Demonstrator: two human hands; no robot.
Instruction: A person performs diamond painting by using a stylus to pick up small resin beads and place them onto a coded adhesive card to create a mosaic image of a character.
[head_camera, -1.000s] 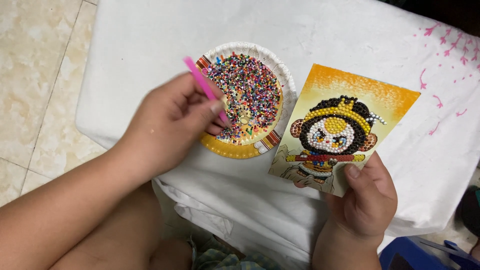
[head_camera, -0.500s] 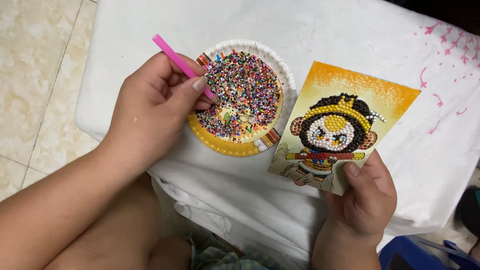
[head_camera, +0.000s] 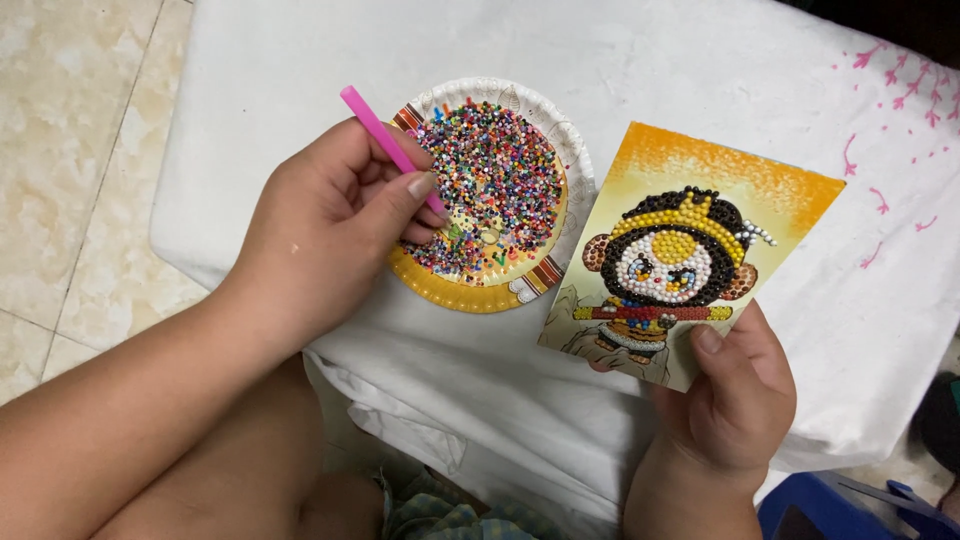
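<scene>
My left hand (head_camera: 325, 225) grips a pink pen-like stick (head_camera: 385, 140), its tip down among the beads near the bare yellow patch of the plate. The paper plate (head_camera: 480, 295) has a yellow and striped rim and holds a heap of tiny beads in many colours (head_camera: 495, 175). My right hand (head_camera: 730, 395) holds the lower edge of a bead-picture card (head_camera: 690, 250), thumb on its front. The card shows a cartoon monkey in a black and yellow cap on an orange ground, and it lies tilted just right of the plate.
Plate and card rest on a surface covered with a white cloth (head_camera: 700, 70) that has pink marks at the right. Beige floor tiles (head_camera: 70, 150) lie at the left. A blue object (head_camera: 860, 505) sits at the bottom right corner. My bare legs are below.
The left hand has shifted a little left and down on the plate, and the pink stick has tilted more upright. The card and right hand have stayed still.
</scene>
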